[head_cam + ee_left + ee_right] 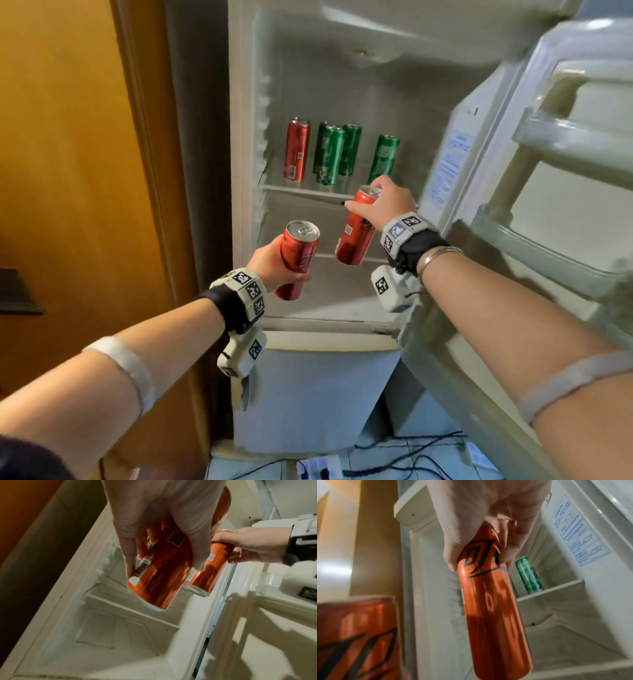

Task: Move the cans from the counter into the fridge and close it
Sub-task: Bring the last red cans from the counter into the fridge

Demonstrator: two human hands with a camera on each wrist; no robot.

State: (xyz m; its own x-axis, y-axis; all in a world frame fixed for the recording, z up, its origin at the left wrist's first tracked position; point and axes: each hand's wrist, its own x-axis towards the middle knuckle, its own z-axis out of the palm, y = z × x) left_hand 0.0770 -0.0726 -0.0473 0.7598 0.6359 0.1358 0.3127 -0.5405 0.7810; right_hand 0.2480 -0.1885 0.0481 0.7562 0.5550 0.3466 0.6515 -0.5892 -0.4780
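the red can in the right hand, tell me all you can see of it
The slim red metal can is glossy, with a silver top and pull tab, black lettering and a small code patch on its side. It hangs tilted in front of the open fridge's shelf edge, not yet set down. The right hand holds it from above, near the top.

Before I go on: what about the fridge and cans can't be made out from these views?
- Counter: outside every view, so any cans left there are unknown.
- Green cans: in the head view they overlap, so the count is unsure.
- Shelf right end: in the head view the right hand and its red can cover it.
- Door label: print too small.
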